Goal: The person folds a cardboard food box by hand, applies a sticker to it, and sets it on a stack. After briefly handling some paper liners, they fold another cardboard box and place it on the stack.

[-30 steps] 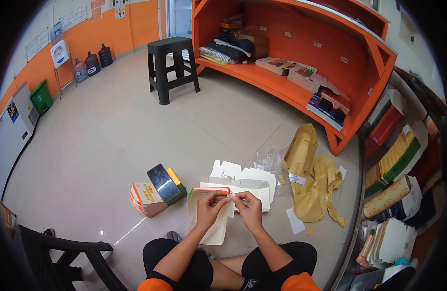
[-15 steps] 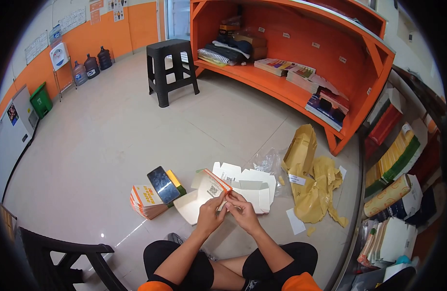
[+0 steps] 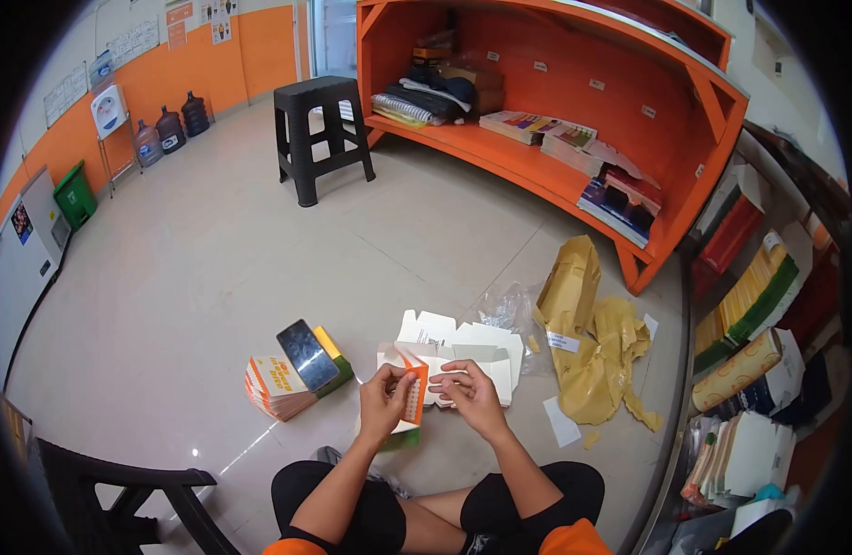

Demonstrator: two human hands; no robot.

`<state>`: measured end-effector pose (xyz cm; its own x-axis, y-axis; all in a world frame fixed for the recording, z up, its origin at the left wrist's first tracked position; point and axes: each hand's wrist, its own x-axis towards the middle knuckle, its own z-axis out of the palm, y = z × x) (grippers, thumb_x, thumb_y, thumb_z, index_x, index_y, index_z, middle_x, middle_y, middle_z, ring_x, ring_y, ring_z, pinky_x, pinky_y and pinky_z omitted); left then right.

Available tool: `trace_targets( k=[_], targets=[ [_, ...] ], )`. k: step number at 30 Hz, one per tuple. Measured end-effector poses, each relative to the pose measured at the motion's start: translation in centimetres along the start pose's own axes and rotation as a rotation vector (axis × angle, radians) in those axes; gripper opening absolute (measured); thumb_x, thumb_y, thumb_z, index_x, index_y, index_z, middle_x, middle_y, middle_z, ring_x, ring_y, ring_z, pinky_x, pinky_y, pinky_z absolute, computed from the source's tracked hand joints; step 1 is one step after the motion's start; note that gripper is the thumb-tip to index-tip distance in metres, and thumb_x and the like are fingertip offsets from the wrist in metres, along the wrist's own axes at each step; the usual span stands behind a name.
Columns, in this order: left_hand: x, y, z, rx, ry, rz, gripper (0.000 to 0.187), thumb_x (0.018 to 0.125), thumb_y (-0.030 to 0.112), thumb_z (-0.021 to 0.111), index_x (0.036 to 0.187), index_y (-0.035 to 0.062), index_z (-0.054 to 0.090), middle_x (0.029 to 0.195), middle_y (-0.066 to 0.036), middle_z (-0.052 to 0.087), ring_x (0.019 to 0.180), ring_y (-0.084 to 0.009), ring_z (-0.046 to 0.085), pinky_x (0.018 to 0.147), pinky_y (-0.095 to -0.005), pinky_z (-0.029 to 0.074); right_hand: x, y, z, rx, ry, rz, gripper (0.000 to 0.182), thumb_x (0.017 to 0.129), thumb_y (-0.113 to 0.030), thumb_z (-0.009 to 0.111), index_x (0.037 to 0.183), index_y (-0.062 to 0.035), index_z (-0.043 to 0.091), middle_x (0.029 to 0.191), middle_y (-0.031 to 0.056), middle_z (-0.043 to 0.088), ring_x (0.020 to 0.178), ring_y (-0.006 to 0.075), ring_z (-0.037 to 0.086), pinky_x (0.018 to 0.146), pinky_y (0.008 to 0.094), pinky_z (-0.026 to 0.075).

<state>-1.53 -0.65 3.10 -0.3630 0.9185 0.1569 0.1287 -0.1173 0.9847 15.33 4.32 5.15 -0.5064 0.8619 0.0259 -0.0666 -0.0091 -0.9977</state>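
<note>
Half a second ago your hands met at one edge of the carton [image 3: 416, 394], its pale face with the printed code lying out toward 10 o'clock; now the carton has been swung round, so an orange panel stands up between your hands and that code is out of sight. Your left hand [image 3: 380, 403] is at its 9 o'clock side, thumb and fingers pinching the upper edge. Your right hand [image 3: 472, 394] has come away to 3 o'clock — fingers spread and loosely bent, gripping nothing, the tips so near the panel that you cannot tell whether they touch. The carton sits at 6 o'clock in the view, part-folded: the orange panel carries a row of small pale marks, a pale flap rises at its top, and a green end shows low down, below a strip of white. From the carton, the flat boxes [image 3: 486, 357] lie at 1 o'clock, the wrap [image 3: 588, 370] near 3, and the stack [image 3: 276, 381] at 9 — the phone [image 3: 308, 355] resting on it.
</note>
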Motion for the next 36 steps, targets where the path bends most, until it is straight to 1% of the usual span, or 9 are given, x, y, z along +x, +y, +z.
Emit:
trace_targets(
  k=[4,10,13,14,19,22,26,29,36],
  targets=[
    [-0.3,2.0,-0.8,0.04,-0.256,0.09,0.011,0.088,0.008,0.061,0.094,-0.0002,0.063,0.084,-0.008,0.068,0.079,-0.0121,0.065,0.072,-0.0263,0.051,0.1,-0.8,-0.6,0.001,0.151,0.078,0.035,0.097,-0.023,0.047,0.129,-0.0097,0.04,0.112,0.0147,0.058,0.085,0.0183,0.066,0.062,0.0253,0.054],
    [0.0,2.1,-1.8,0.449,-0.566,0.468,0.016,0.079,0.005,0.064,0.093,0.0132,0.067,0.092,-0.001,0.065,0.098,-0.023,0.054,0.09,-0.0388,0.039,0.0,-4.2,-3.2,-0.12,0.19,0.069,0.046,0.099,-0.045,0.035,0.136,-0.0191,0.037,0.109,0.0107,0.051,0.075,0.0169,0.064,0.045,0.024,0.051],
    [-0.1,1.3,-1.8,0.657,-0.608,0.536,0.02,0.078,0.006,0.067,0.094,0.0168,0.069,0.096,0.005,0.065,0.103,-0.0194,0.051,0.096,-0.0382,0.035,0.0,-4.4,-4.9,-0.091,-0.006,0.151,0.039,0.097,-0.035,0.045,0.132,-0.0193,0.043,0.107,0.0109,0.055,0.065,0.0135,0.064,0.042,0.023,0.051],
    [-0.1,1.0,-1.8,0.672,-0.621,0.525,0.019,0.077,0.007,0.067,0.094,0.0167,0.069,0.096,0.004,0.065,0.104,-0.0195,0.05,0.096,-0.0385,0.035,0.0,-4.4,-4.9,-0.163,0.006,0.163,0.032,0.093,-0.022,0.054,0.123,-0.0137,0.048,0.1,0.0121,0.056,0.066,0.0141,0.065,0.043,0.0237,0.052],
    [-0.5,1.3,-0.7,0.741,-0.506,0.515,0.016,0.079,0.015,0.069,0.095,0.0146,0.069,0.095,-0.002,0.066,0.098,-0.0215,0.055,0.092,-0.0375,0.039,0.1,-1.2,-3.8,-0.205,0.136,0.066,0.025,0.086,-0.004,0.06,0.106,-0.0059,0.046,0.097,0.015,0.055,0.07,0.021,0.067,0.048,0.0286,0.057],
    [-0.3,0.4,1.7,0.332,-0.442,0.255,0.009,0.083,0.016,0.066,0.089,0.0094,0.068,0.09,-0.007,0.068,0.091,-0.024,0.062,0.088,-0.0376,0.042,-0.2,-1.0,-1.6,-0.308,0.055,0.083,0.022,0.09,-0.007,0.057,0.106,-0.0064,0.042,0.102,0.013,0.051,0.085,0.0195,0.062,0.059,0.0296,0.061],
    [-0.1,-0.4,1.4,0.331,-0.424,0.188,0.02,0.083,0.02,0.067,0.09,0.001,0.065,0.084,-0.011,0.067,0.073,-0.0235,0.065,0.068,-0.0314,0.05,0.3,1.1,-0.9,-0.186,0.125,0.018,0.016,0.091,-0.006,0.054,0.103,-0.0013,0.044,0.097,0.012,0.057,0.084,0.019,0.063,0.064,0.0308,0.061],
    [-0.4,0.0,1.5,0.365,-0.386,0.076,0.017,0.084,0.016,0.067,0.09,0.0009,0.065,0.083,-0.009,0.068,0.071,-0.0185,0.065,0.067,-0.0294,0.05,0.9,2.4,-2.4,-0.167,0.151,0.077,0.015,0.091,-0.006,0.055,0.098,0.0046,0.047,0.093,0.0128,0.06,0.083,0.02,0.064,0.064,0.0316,0.061],
    [-0.1,-1.9,2.2,-0.291,-0.254,-0.178,0.014,0.084,0.01,0.067,0.092,-0.0018,0.062,0.076,-0.006,0.066,0.067,-0.01,0.061,0.063,-0.0229,0.049,0.7,1.6,-1.6,-0.098,0.246,0.016,0.02,0.088,-0.01,0.061,0.087,0.008,0.052,0.09,0.0172,0.064,0.075,0.0235,0.069,0.055,0.0286,0.059]
  ],
)
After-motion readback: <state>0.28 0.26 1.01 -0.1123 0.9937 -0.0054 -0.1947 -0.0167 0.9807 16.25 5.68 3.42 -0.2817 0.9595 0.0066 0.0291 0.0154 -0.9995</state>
